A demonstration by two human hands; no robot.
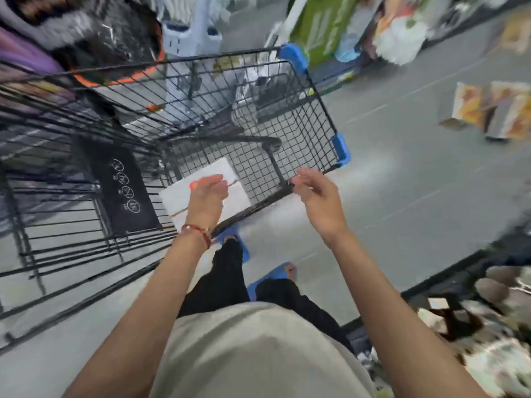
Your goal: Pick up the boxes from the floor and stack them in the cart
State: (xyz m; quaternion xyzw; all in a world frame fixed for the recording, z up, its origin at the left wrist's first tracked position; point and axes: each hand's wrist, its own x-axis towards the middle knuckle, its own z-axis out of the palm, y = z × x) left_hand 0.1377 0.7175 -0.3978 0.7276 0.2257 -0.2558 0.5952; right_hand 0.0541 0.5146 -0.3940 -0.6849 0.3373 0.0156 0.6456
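Note:
A black wire cart point(326, 110) with blue corner guards stands in front of me, tilted in the view. One flat white box point(222, 171) lies on the cart's floor near its close side. My left hand point(205, 196) hovers just over that box with loosely curled fingers and nothing in it. My right hand point(319, 193) is above the cart's near rim, fingers loosely curled and empty. Several orange-and-white boxes point(497, 110) lie on the grey floor to the right of the cart.
The cart's black seat flap point(120, 191) with white icons is at its left end. Store shelves with goods point(474, 311) line the lower right, and green packages point(324, 27) stand beyond the cart. My blue shoes point(275, 274) are on the floor beside the cart.

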